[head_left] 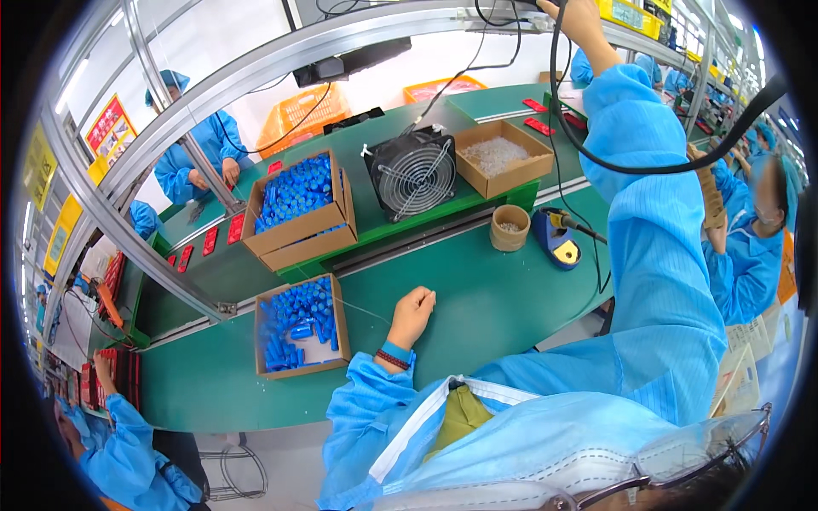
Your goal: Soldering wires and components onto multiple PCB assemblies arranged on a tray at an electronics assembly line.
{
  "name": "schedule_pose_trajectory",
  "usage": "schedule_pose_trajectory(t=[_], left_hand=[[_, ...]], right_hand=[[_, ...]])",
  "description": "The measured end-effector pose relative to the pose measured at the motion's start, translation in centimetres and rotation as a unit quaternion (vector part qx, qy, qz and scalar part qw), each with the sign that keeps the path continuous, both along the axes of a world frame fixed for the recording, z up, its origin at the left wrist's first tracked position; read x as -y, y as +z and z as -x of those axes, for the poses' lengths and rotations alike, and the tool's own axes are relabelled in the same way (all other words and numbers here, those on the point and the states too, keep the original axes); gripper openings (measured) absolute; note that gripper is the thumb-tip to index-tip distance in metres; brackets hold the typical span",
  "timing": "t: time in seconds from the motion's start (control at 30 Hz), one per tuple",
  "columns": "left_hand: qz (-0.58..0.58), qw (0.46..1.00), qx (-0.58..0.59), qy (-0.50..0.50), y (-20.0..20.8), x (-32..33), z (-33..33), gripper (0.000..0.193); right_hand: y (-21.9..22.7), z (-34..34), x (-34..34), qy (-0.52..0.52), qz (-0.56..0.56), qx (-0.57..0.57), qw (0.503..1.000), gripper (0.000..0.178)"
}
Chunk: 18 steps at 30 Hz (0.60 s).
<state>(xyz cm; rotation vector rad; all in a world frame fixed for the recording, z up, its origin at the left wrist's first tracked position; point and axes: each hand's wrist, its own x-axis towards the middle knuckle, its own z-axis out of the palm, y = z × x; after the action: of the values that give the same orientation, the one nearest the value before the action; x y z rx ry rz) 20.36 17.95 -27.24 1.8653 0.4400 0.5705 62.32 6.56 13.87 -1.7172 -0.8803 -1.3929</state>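
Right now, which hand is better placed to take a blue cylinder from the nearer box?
Probably the left hand, low over the green bench, close to that box; the right hand is raised at the metal frame.

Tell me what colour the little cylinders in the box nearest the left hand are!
The cylinders are blue, showing best in the head view.

my sleeves [660, 272] are light blue, finely striped; my beaded bracelet [392, 361], dark red; my bench [456, 298], green; the cylinders [294, 198], blue; the boxes [305, 245], brown; the frame [341, 38], silver-grey; the fan [417, 180], black, its grille patterned in silver concentric rings; the iron stand [555, 242], blue and yellow; the crate [298, 121], orange.
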Motion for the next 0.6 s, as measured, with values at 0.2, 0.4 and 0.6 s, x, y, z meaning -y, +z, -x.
schedule_pose_trajectory(t=[0.2,0.4,0.6], left_hand=[[0.024,1.000,-0.001,0.010,0.6,0.5,0.5,0.019],[0.053,0.999,-0.009,0.003,0.5,0.4,0.3,0.019],[0.056,0.998,-0.006,0.008,0.7,0.3,0.4,0.019]], right_hand=[[3.1,-0.8,-0.9,0.078,0.135,-0.008,0.988,0.067],[4.8,-5.3,-0.6,0.195,0.200,-0.132,0.951,0.054],[4.6,-7.7,-1.7,0.144,0.143,-0.149,0.968,0.039]])
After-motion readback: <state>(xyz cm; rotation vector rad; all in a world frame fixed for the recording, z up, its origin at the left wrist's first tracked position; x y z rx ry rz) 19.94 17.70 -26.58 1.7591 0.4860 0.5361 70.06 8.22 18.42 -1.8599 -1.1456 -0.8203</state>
